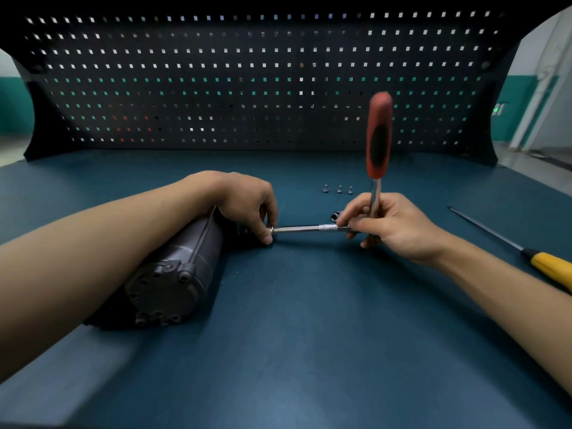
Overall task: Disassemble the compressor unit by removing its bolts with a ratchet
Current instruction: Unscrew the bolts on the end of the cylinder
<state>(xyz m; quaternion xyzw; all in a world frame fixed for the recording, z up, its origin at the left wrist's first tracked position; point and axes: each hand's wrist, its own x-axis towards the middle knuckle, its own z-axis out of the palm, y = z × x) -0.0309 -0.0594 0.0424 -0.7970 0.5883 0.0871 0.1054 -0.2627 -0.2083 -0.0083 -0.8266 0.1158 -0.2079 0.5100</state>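
The compressor unit lies on the table. The left hand pinches the extension bar at its far end; the right hand grips the upright ratchet. 3 bolts stand nearby.

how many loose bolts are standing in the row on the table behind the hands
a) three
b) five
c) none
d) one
a: three loose bolts stand side by side on the table, just beyond the right hand.
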